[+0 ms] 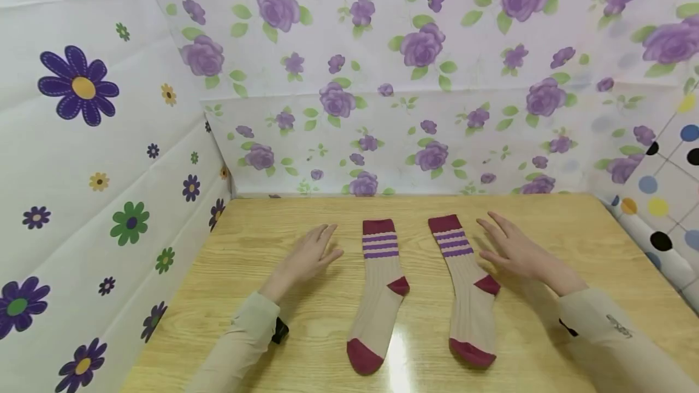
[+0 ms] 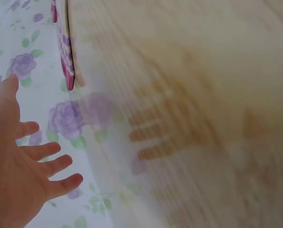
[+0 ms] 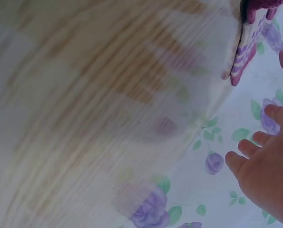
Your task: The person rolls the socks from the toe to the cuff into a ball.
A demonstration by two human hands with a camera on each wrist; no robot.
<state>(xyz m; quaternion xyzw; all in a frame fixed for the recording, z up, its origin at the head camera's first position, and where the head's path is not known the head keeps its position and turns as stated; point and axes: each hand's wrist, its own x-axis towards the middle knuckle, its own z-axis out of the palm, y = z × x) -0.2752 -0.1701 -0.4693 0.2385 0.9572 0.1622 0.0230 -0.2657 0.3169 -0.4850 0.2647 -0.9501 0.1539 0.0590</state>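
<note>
Two beige ribbed socks with maroon cuffs, heels and toes and purple stripes lie flat, side by side, cuffs toward the back. The left sock (image 1: 377,296) is nearly straight; the right sock (image 1: 466,296) slants a little. Left of the pair hovers my left hand (image 1: 306,258), fingers spread and holding nothing. My right hand (image 1: 519,251) is close beside the right sock's striped part, its fingers also loose and free of anything. In the left wrist view the left hand (image 2: 27,161) shows spread fingers, a sock (image 2: 66,47) beyond. The right wrist view shows the right hand (image 3: 269,156) near a sock (image 3: 248,45).
The socks lie on a glossy wood-grain table (image 1: 426,208). Behind it hangs a white cloth with purple roses (image 1: 338,99). A flower-print cloth (image 1: 131,156) closes the left side, and a dotted cloth (image 1: 666,223) borders the right. A small black object (image 1: 280,330) sits at the left wrist.
</note>
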